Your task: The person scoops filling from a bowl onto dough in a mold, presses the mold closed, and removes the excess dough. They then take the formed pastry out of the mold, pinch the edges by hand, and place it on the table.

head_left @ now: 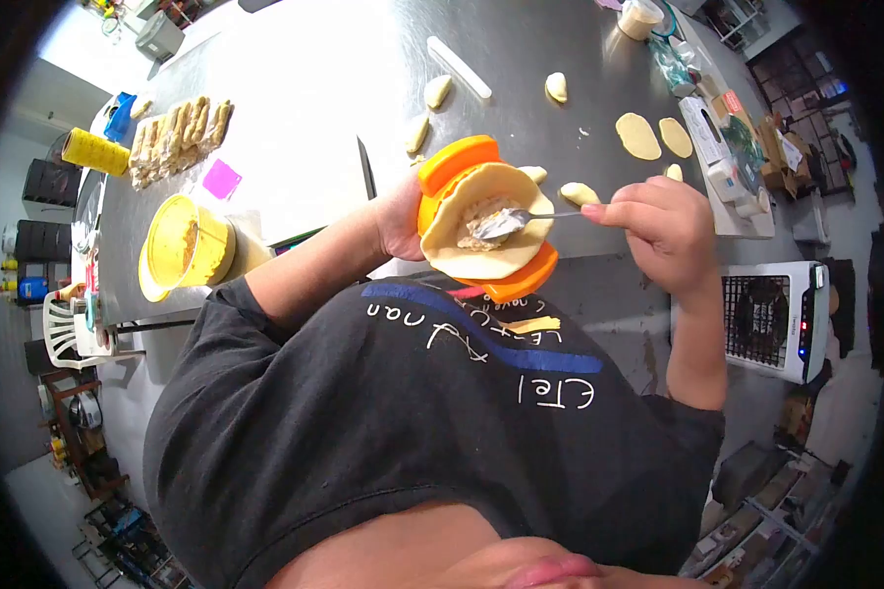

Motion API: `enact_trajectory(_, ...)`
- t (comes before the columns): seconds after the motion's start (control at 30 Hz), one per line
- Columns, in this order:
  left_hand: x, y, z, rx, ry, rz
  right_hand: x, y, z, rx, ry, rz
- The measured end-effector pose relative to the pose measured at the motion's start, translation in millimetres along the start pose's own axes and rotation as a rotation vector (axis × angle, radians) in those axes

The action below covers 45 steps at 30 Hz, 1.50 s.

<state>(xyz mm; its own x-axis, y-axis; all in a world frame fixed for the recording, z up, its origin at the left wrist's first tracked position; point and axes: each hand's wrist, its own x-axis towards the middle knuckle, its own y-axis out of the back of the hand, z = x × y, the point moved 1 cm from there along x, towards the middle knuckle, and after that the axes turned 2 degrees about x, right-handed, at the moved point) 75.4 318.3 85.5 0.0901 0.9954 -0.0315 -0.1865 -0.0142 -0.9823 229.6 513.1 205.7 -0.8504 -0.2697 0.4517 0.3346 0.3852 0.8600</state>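
My left hand is wrapped round an orange dumpling press, which is spread open in front of my chest. A round sheet of dough lies across the press, with a pale, lumpy filling at its middle. My right hand pinches the handle of a metal spoon. The spoon's bowl rests on the filling. Beyond the press, several folded dumplings lie apart on the metal table. Flat dough rounds lie farther right.
At left on the metal table stands a yellow tub. Behind it are a bag of brown, finger-shaped pieces and a pink square. A white rod lies at the back. Boxes line the right edge, above a white appliance.
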Motion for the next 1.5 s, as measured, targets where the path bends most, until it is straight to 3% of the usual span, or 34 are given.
enact_trajectory(0.23, -2, -2, 0, -0.01, 0.012, 0.02, -2, 16, -3, -0.071, -0.039, 0.034)
enact_trajectory(0.4, -1, -3, -1, 0.016, -0.018, -0.034, -3, -1, -1, 0.01, -0.072, -0.099)
enact_trajectory(0.7, -2, -8, -3, -0.021, 0.018, 0.023, -2, 0, 1, 0.027, -0.095, -0.036)
enact_trajectory(0.9, 0, -5, -4, -0.049, 0.026, -0.06, -2, 0, 0, 0.042, -0.065, 0.001)
enact_trajectory(1.5, 1, 2, -3, -0.005, 0.085, -0.049, -8, 9, 14, 0.042, -0.073, -0.03)
